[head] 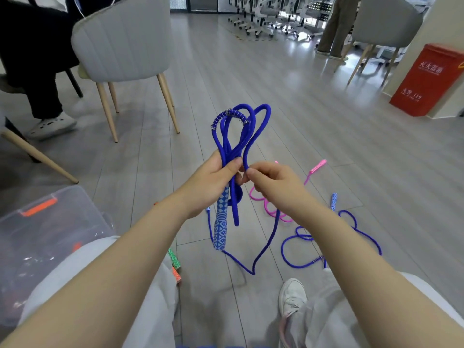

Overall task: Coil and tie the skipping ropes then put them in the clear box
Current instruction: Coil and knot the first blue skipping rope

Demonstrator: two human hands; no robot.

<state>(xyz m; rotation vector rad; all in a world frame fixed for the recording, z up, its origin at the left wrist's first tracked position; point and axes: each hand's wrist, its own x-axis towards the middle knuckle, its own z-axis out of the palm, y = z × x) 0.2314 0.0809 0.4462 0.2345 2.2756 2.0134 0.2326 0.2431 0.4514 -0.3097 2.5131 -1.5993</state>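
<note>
A looped blue skipping rope (234,136) (handle patterned) is gripped by the left hand (213,182). One strand is pinched by the right hand (272,183), at three o'clock.

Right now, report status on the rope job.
Left hand grips blue rope loops; right hand pinches a strand. Clear box waiting left. Pink rope loose on floor.

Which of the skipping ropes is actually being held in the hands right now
The blue rope: its coiled loops are gripped by the left hand and pinched by the right hand. The pink rope lies untouched on the floor.
</note>
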